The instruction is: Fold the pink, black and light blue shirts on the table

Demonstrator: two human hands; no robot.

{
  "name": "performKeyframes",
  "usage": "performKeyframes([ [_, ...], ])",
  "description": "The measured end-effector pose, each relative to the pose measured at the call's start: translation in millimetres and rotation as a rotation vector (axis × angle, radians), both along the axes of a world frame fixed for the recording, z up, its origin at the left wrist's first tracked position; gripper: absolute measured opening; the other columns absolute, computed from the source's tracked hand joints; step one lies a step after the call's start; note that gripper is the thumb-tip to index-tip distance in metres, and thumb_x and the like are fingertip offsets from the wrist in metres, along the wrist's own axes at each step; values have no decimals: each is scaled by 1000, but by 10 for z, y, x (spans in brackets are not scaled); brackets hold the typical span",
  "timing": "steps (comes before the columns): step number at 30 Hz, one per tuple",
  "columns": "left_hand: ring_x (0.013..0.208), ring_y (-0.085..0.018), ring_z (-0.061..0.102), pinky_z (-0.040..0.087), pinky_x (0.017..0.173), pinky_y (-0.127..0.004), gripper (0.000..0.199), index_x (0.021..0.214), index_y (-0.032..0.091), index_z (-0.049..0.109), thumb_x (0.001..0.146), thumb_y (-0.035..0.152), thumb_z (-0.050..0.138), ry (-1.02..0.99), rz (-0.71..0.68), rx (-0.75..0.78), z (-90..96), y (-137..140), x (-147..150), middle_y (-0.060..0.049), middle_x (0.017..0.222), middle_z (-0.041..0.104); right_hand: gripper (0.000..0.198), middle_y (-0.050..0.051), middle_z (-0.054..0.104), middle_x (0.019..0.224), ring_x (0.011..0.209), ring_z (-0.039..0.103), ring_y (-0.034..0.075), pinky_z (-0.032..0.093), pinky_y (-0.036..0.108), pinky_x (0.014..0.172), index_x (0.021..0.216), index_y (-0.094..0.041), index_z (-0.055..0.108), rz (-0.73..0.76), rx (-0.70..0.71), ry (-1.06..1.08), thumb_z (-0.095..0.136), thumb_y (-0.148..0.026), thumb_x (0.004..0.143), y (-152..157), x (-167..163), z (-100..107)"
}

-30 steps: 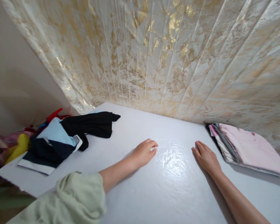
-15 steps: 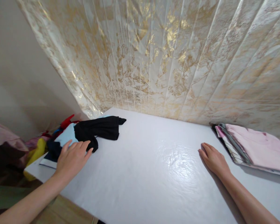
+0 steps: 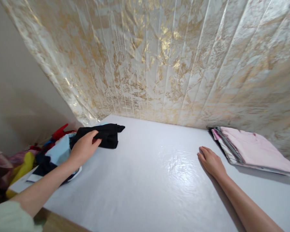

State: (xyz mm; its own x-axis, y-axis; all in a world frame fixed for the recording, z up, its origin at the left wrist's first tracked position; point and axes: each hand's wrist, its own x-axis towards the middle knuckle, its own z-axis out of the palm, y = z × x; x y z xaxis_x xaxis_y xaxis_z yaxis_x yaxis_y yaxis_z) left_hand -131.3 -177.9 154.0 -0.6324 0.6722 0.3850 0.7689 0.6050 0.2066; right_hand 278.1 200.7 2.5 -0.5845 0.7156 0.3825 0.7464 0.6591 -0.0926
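Note:
My left hand (image 3: 85,146) is at the black garment (image 3: 108,135) on the left part of the white table (image 3: 140,180). Its thumb and fingers are closed on the dark cloth. Under and beside that garment lie a light blue cloth (image 3: 60,151) and a navy and white piece (image 3: 44,166), partly hidden by my left forearm. My right hand (image 3: 211,161) rests on the tabletop, holding nothing, with its fingers stretched out. Just to its right is a stack of folded clothes (image 3: 253,148), a pale pink one on top.
Red cloth (image 3: 61,132) and yellow cloth (image 3: 25,167) are heaped at the table's left edge. A white and gold curtain (image 3: 154,64) hangs along the back of the table. A grey wall (image 3: 19,80) stands on the left.
My left hand has moved forward from above the near clothes and closed on the black garment. My right hand stays on the table. The view has shifted slightly to the right.

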Motion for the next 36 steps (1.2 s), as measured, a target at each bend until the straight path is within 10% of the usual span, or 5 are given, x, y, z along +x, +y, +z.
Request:
performKeyframes([
  [4,90,-20,64,51,79,-30,31,106,20,55,85,41,46,-314,-264,414,351,586,610,-1,95,68,38,14,61,126,116,56,28,44,44,99,120,-18,60,11,-19,50,39,-34,92,-14,-36,25],
  [10,94,-15,66,51,87,-28,64,148,31,27,88,36,50,-621,-868,44,100,1029,1450,0,108,69,41,13,58,125,112,59,25,47,41,96,126,-20,56,126,-214,253,42,-36,92,-252,-64,286],
  [20,118,-33,55,43,99,-48,56,125,20,57,82,53,46,-151,-450,-163,-846,989,456,-12,125,61,56,12,54,131,119,53,26,42,44,102,137,-24,49,245,-400,218,60,-23,82,-746,35,347],
  [27,84,-27,64,48,76,-39,35,99,22,60,84,48,43,-179,-474,-212,-935,882,489,-7,90,66,66,8,58,126,115,53,23,42,37,99,135,-24,52,197,-356,125,48,-2,73,-756,0,335],
  [36,101,-28,59,47,86,-41,45,127,23,53,86,38,43,-8,-509,-139,-1008,874,874,-10,113,58,62,7,62,111,104,54,22,41,32,94,125,-21,57,104,-278,136,42,2,70,-680,-4,338],
])
